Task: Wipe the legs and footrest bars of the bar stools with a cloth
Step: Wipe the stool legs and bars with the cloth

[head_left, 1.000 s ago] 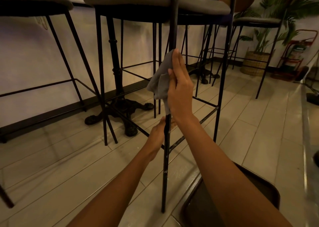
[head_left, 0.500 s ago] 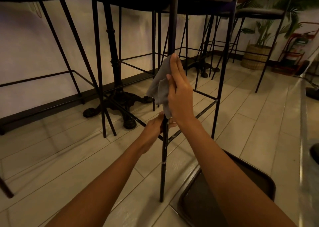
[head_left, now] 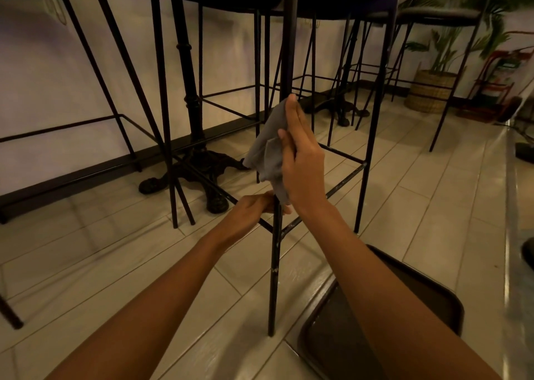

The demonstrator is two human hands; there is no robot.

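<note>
1. Overall, the room reads as a row of tall black-framed bar stools (head_left: pixel 179 96) along a pale wall, standing on a tiled floor (head_left: pixel 433 206), with a cast-iron table base (head_left: pixel 199 174) behind them and a potted plant (head_left: pixel 439 85) far to the right. A dark seat (head_left: pixel 419 307) sits low in the corner nearest the person.

2. Closer in, the near stool leg (head_left: pixel 274 278) runs from the seat down to the floor in the middle of the view, with footrest bars (head_left: pixel 344 180) meeting it at the level of the hands.

3. Compared with a second ago, the right hand (head_left: pixel 303 160) and the grey cloth (head_left: pixel 268 148) sit lower on that leg, now just above the footrest joint. I take that as a downward wiping stroke nearing the bars.

4. That hand's fingers (head_left: pixel 294 119) lie long and flat, pressing the cloth against the leg, with the thumb pinching a fold; it is grasping the cloth, not clenched into a fist.

5. Below it, the left hand (head_left: pixel 254 206) has kept its place at the joint, fingers curled around the leg, steadying the stool.

6. Pale scuffs show on the leg under the joint and along the right-hand bar, so by my reckoning the lower leg and the bars are yet to be wiped, and the other stools look untouched.
</note>
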